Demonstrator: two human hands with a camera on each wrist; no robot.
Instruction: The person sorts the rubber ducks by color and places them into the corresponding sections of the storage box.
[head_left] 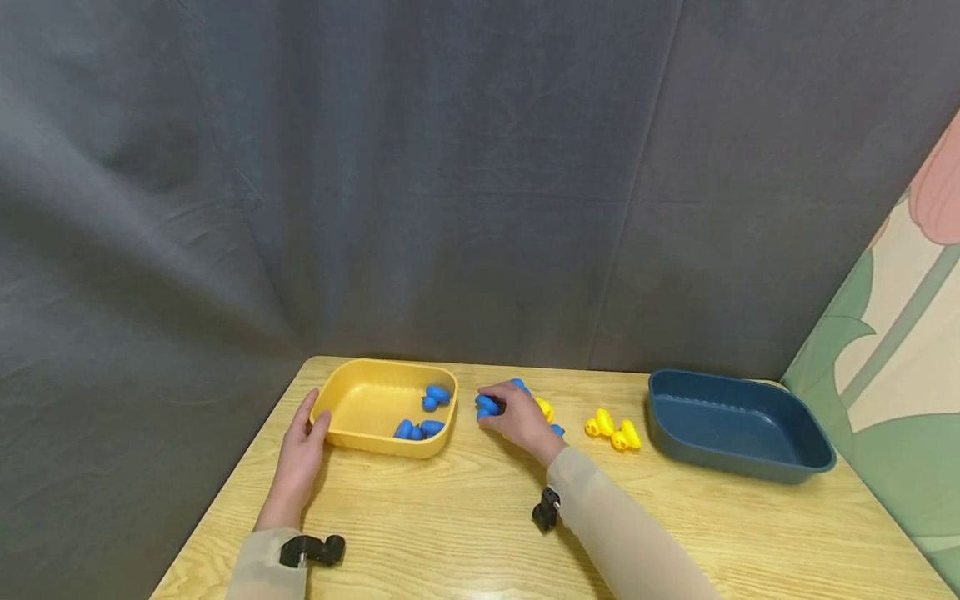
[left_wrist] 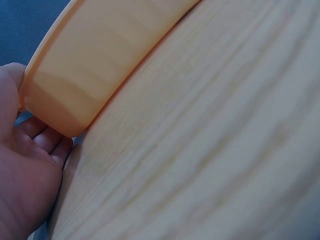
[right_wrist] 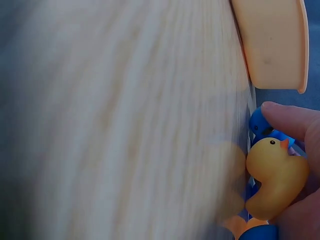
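My left hand (head_left: pixel 298 454) grips the near left corner of a yellow plastic bin (head_left: pixel 375 447), thumb over the rim; the left wrist view shows its fingers curled against the outer wall. Blue rubber ducks (head_left: pixel 437 394) lie at the right end inside the bin. Just right of the bin, my right hand (head_left: pixel 517 419) pinches a blue rubber duck (head_left: pixel 487 404) between thumb and fingers. Beside that hand a yellow rubber duck (right_wrist: pixel 272 172) appears large in the right wrist view. More blue ducks (head_left: pixel 557 430) are partly hidden behind the hand.
Two yellow ducks (head_left: pixel 626 436) lie on the wooden table (head_left: pixel 435 525) farther right. A dark blue bin (head_left: pixel 738 468) stands at the table's right side. Grey cloth (head_left: pixel 465 183) hangs behind the table, and a flower-patterned panel (head_left: pixel 900 358) stands at the right.
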